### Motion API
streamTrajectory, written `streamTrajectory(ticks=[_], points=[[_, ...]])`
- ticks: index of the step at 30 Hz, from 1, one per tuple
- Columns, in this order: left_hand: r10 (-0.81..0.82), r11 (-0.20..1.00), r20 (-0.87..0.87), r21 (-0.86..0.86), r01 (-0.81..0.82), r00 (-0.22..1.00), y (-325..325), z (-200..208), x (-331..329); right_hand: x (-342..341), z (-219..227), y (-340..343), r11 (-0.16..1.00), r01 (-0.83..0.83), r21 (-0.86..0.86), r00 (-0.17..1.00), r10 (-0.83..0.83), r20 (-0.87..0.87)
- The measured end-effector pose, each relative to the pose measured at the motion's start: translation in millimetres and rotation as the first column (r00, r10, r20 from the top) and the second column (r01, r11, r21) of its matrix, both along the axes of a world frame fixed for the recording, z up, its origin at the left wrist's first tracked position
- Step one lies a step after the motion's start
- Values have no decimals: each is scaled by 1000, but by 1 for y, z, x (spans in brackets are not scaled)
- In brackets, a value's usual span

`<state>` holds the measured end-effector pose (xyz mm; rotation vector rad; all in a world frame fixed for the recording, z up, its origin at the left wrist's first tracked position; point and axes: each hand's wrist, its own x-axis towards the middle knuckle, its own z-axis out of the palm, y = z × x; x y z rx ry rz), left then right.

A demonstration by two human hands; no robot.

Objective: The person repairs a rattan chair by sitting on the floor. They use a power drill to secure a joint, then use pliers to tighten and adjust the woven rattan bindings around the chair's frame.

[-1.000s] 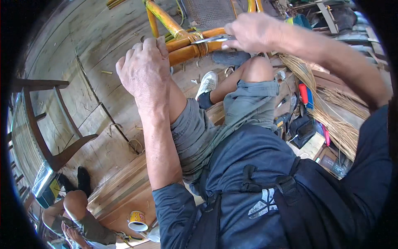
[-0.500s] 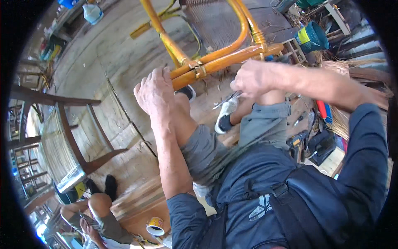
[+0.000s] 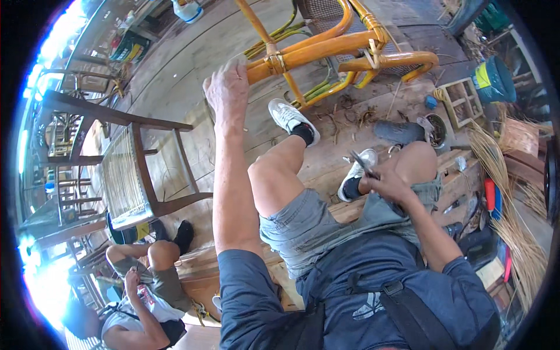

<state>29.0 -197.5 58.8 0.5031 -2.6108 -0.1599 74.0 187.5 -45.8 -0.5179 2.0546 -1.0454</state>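
My left hand (image 3: 227, 93) is closed round the near left end of a glossy orange-yellow rattan chair frame (image 3: 326, 51). Cane bindings wrap the frame's joints, and a woven cane panel (image 3: 335, 17) shows beyond the thick pole. Away from the frame, my right hand (image 3: 392, 184) is held in front of my right knee. Its fingers are wrapped round a slim, dark metal tool (image 3: 363, 163) whose pointed end sticks out up and to the left. The tool's kind is not clear, since my hand covers its other end.
A dark wooden chair (image 3: 140, 169) with a strung seat stands on the left; near it a seated co-worker (image 3: 149, 300) handles something thin. Long cane strands (image 3: 501, 204), a red-handled tool (image 3: 489, 192) and a teal bucket (image 3: 496, 81) lie to the right. Scraps (image 3: 344, 119) litter the plank floor.
My right hand has moved from beside the rattan frame down toward my lap, with the tool still in it. The frame has turned and shifted in view; my left hand keeps its hold.
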Motion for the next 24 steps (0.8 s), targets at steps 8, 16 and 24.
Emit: streamTrajectory(ticks=[8, 16, 24], points=[[-53, 999, -256, 0, 55, 965, 61, -4, -13, -20, 31, -26, 978, 178, -111, 930, -131, 345], [278, 953, -128, 160, -257, 952, 108, 12, -17, -98, 108, -75, 756, 241, -609, 957, -290, 18], [323, 931, -268, 264, -253, 908, 118, 7, -36, -181, 118, -134, 802, 33, -596, 922, -254, -291]])
